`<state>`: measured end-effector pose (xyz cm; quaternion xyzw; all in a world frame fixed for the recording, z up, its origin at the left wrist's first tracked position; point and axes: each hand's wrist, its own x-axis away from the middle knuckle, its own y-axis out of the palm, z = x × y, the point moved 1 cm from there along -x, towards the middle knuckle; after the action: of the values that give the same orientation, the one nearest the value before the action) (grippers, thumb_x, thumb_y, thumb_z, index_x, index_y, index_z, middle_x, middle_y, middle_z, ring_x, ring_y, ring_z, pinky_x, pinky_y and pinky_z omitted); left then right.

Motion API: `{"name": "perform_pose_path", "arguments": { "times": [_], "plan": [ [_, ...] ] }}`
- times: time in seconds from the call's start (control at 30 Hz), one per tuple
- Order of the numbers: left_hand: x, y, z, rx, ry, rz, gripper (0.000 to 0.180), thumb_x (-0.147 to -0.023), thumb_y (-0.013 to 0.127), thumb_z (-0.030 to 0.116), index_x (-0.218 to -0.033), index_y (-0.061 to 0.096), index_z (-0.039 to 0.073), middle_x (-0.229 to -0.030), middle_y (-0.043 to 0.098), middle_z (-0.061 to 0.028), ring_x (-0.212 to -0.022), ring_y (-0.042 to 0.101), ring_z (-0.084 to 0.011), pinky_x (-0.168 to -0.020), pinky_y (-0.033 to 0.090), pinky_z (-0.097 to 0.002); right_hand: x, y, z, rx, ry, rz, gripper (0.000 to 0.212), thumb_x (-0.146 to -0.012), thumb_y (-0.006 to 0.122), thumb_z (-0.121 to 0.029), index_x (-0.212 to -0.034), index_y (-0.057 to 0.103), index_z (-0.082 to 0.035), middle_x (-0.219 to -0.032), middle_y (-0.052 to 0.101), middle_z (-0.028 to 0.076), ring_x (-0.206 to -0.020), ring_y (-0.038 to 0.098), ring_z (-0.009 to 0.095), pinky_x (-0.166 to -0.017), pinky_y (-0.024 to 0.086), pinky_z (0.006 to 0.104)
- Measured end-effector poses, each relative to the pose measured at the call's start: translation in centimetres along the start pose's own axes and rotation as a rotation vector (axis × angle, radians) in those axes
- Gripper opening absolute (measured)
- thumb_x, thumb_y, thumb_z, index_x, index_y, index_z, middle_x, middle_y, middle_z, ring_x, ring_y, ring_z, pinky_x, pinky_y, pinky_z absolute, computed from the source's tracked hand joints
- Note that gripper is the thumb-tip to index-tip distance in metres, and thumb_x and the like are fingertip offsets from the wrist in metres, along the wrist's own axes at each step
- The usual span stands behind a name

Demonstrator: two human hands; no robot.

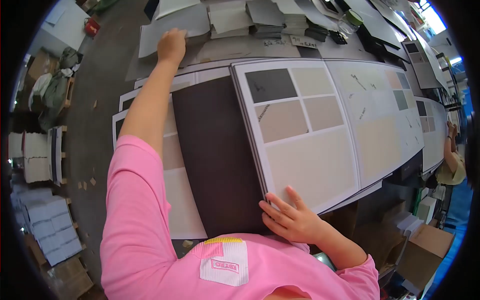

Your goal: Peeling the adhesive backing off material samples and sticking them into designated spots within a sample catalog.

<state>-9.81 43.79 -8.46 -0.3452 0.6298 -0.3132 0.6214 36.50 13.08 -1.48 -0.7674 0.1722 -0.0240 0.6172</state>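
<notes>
Bundles of white sheets (50,220) sit on a pallet at the far left, on the grey floor. Next comes the left arm, in a pink sleeve (135,185), stretched long and nearly straight up and away from the body, crossing above some pale pages (181,200). At its end the left hand (171,46) is bent over the near part of a grey sheet (192,19) at the table's far left corner, knuckles up (whether the fingertips pinch the sheet or just rest on it, I cannot tell). A broad black panel (215,155) lies between this arm and the open sample book (312,162), which spreads across the middle of the table and shows dark, beige and cream swatches. Beyond the book, stacks of cards (230,19) stand in a row. The right arm is bent sharply at the elbow, close to the body, its forearm angling up and left; the right hand (295,220) lies at the book's lower left corner, fingers spread (one points up over the cream swatch, the others lie towards the bound edge). Further right are a cardboard box (430,245) and a co-worker's hand (451,131), beside another swatch page (431,120).
</notes>
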Motion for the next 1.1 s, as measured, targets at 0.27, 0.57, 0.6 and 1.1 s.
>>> {"name": "perform_pose_path", "arguments": {
  "times": [0.27, 0.57, 0.6, 1.1],
  "plan": [
    [0.8, -1.6, -0.4, 0.054, -0.060, -0.045, 0.025, -0.098, 0.050, 0.024, -0.093, 0.069, 0.008, -0.097, 0.068, -0.0173, -0.094, 0.065, -0.0373, -0.080, 0.052, -0.0507, 0.0, -0.4, -0.1, 0.063, 0.089, 0.103, 0.005, -0.089, 0.061, -0.012, -0.093, 0.062, -0.012, -0.141, 0.054, 0.011, -0.136, 0.048, 0.028, -0.115, 0.026, 0.0630],
    [2.1, -10.2, 4.1, 0.236, -0.137, 0.215, 0.032, -0.102, 0.053, 0.029, -0.109, 0.071, 0.004, -0.102, 0.070, -0.0192, -0.093, 0.067, -0.0360, -0.079, 0.051, -0.0411, 1.9, -8.7, 1.0, -0.043, 0.204, 0.385, 0.028, -0.085, 0.067, -0.004, -0.113, 0.066, -0.006, -0.140, 0.055, 0.018, -0.133, 0.051, 0.035, -0.114, 0.036, 0.0484],
    [2.4, -11.1, 6.0, 0.299, -0.175, 0.263, 0.031, -0.102, 0.053, 0.028, -0.107, 0.070, 0.002, -0.098, 0.069, -0.0198, -0.089, 0.066, -0.0364, -0.077, 0.050, -0.0403, 2.2, -8.9, 1.0, -0.035, 0.201, 0.393, 0.028, -0.085, 0.067, -0.004, -0.113, 0.066, -0.006, -0.140, 0.055, 0.018, -0.133, 0.051, 0.035, -0.114, 0.036, 0.0484],
    [15.9, -20.1, 18.4, 1.687, -0.965, 0.449, 0.027, -0.100, 0.056, 0.022, -0.114, 0.062, 0.000, -0.105, 0.068, -0.0092, -0.092, 0.067, -0.0187, -0.078, 0.054, -0.0299, 2.5, -3.8, 0.5, 0.031, 0.275, 0.309, 0.055, -0.086, 0.066, -0.020, -0.139, 0.053, -0.013, -0.151, 0.045, 0.014, -0.141, 0.040, 0.034, -0.116, 0.027, 0.0538]
  ]
}}
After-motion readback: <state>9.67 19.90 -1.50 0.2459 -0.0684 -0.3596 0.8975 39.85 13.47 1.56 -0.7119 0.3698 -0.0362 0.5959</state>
